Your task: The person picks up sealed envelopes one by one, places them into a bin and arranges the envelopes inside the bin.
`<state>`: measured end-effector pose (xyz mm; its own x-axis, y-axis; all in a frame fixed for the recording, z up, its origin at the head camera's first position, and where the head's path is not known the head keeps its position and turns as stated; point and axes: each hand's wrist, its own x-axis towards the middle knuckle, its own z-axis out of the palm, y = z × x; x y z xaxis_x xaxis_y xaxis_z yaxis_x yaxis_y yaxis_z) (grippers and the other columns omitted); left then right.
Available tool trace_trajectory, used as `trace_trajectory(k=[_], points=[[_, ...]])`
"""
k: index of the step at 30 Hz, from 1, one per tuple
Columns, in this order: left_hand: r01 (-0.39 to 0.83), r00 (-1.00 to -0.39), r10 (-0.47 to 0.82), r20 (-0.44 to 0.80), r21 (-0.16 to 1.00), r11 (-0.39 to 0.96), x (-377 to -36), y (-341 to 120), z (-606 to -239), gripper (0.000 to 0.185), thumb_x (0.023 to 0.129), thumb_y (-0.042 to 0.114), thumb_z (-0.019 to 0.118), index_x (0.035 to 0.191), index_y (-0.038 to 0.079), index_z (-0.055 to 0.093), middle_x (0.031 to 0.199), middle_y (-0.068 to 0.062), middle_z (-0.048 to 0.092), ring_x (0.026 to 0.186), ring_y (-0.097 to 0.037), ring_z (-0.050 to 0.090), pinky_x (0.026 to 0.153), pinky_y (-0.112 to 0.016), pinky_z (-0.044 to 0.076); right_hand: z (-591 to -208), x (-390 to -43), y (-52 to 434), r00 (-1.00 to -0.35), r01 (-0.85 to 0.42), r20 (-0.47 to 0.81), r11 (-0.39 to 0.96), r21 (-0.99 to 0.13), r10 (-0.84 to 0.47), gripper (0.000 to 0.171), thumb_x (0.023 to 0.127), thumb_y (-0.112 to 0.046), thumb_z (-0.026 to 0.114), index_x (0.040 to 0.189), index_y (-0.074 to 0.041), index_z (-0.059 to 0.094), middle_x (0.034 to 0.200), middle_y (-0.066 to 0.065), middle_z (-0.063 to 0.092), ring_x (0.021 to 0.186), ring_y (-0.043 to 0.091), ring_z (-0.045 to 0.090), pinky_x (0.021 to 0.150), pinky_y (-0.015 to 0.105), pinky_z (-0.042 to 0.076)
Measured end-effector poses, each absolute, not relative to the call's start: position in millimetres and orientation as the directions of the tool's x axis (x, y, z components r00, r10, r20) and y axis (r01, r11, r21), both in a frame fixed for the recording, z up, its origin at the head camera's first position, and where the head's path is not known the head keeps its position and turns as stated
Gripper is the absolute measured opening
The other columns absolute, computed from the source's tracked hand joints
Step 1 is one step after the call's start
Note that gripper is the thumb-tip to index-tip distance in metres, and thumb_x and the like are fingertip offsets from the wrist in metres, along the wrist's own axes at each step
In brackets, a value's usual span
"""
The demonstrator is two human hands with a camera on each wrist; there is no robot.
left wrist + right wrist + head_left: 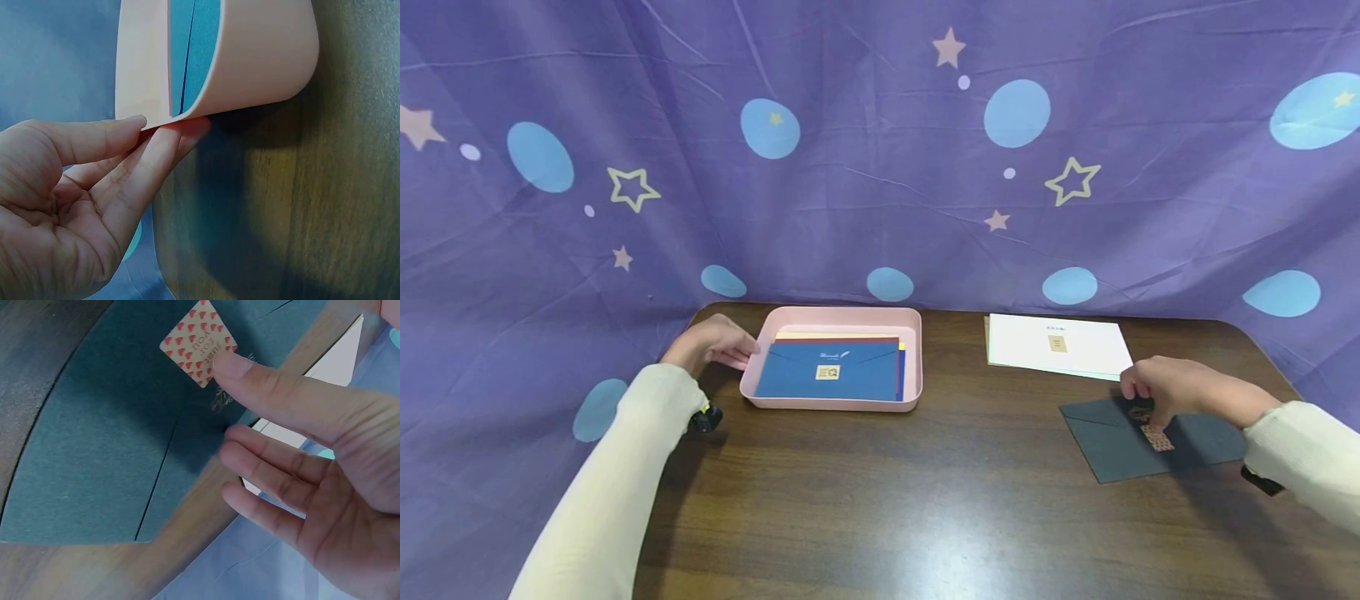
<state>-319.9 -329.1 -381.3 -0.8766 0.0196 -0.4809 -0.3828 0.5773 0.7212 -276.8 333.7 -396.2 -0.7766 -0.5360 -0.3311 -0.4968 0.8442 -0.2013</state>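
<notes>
Fingers of the right hand (1180,390) are lying straight, one fingertip pressing the heart sticker (199,342) onto the dark envelope (1150,437) on the table's right; firm, even pressure should seat it, while the left hand (711,343) is pinching the pink tray (842,315).
</notes>
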Motion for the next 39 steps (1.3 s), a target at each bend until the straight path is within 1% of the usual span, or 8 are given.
trace_trajectory(k=[5,10,13,16,21,27,33,39], points=[[-0.384,-0.878,0.008,-0.479,0.714,0.585,-317,-330,-380,0.034,0.094,-0.001,0.062,0.121,-0.022,0.058,0.076,-0.003,0.069,0.066,-0.009,0.068,0.068,-0.024,0.066,-398,-278,333,-0.794,-0.478,-0.338,0.862,-0.167,-0.506,0.054,0.058,-0.006,0.097,0.099,-0.005,0.062,0.093,0.010,0.063,0.084,0.025,0.062,0.062,0.038,0.056],[-0.384,-0.878,0.012,-0.479,0.718,0.580,-315,-330,-380,0.035,0.094,-0.001,0.061,0.122,-0.022,0.058,0.076,-0.002,0.070,0.066,-0.008,0.068,0.068,-0.024,0.066,-401,-280,334,-0.798,-0.485,-0.335,0.864,-0.134,-0.500,0.057,0.055,-0.010,0.099,0.097,-0.007,0.061,0.096,0.011,0.067,0.089,0.028,0.065,0.064,0.041,0.057],[-0.382,-0.878,0.018,-0.479,0.722,0.577,-314,-329,-380,0.035,0.094,-0.001,0.061,0.122,-0.023,0.058,0.075,-0.002,0.070,0.066,-0.008,0.068,0.068,-0.024,0.066,-403,-281,334,-0.793,-0.501,-0.333,0.857,-0.119,-0.510,0.056,0.054,-0.009,0.099,0.095,-0.010,0.059,0.094,0.008,0.065,0.085,0.024,0.062,0.061,0.038,0.054],[-0.381,-0.878,0.020,-0.478,0.725,0.574,-314,-329,-380,0.035,0.094,-0.001,0.062,0.122,-0.022,0.058,0.075,-0.002,0.070,0.066,-0.008,0.068,0.068,-0.024,0.066,-403,-283,333,-0.784,-0.513,-0.342,0.851,-0.112,-0.518,0.056,0.055,-0.007,0.098,0.092,-0.012,0.057,0.089,0.004,0.061,0.079,0.018,0.054,0.058,0.032,0.047],[-0.381,-0.880,0.019,-0.475,0.727,0.571,-315,-330,-381,0.036,0.094,0.000,0.062,0.122,-0.022,0.058,0.075,-0.002,0.071,0.066,-0.008,0.069,0.069,-0.024,0.066,-403,-285,332,-0.773,-0.515,-0.365,0.850,-0.116,-0.518,0.056,0.055,-0.007,0.097,0.090,-0.014,0.054,0.083,0.000,0.056,0.074,0.016,0.046,0.057,0.029,0.040],[-0.383,-0.881,0.019,-0.473,0.736,0.558,-316,-331,-383,0.036,0.094,0.000,0.061,0.123,-0.022,0.058,0.075,-0.002,0.071,0.066,-0.008,0.069,0.069,-0.024,0.066,-402,-288,333,-0.774,-0.495,-0.379,0.858,-0.137,-0.507,0.059,0.053,-0.008,0.098,0.089,-0.016,0.052,0.076,-0.002,0.051,0.069,0.014,0.043,0.056,0.027,0.035],[-0.387,-0.878,0.026,-0.478,0.742,0.548,-316,-332,-384,0.036,0.095,0.000,0.060,0.124,-0.022,0.057,0.075,-0.001,0.071,0.067,-0.008,0.069,0.070,-0.025,0.066,-404,-289,335,-0.757,-0.517,-0.361,0.837,-0.180,-0.545,0.059,0.054,-0.005,0.097,0.089,-0.017,0.051,0.065,-0.007,0.042,0.062,0.009,0.038,0.054,0.022,0.032],[-0.387,-0.885,0.014,-0.465,0.753,0.531,-317,-333,-385,0.034,0.095,0.000,0.061,0.122,-0.021,0.058,0.072,0.000,0.070,0.064,-0.007,0.068,0.067,-0.023,0.066,-406,-290,338,-0.749,-0.519,-0.343,0.824,-0.227,-0.566,0.058,0.053,-0.002,0.096,0.087,-0.017,0.051,0.065,-0.009,0.039,0.061,0.008,0.037,0.054,0.020,0.030]])
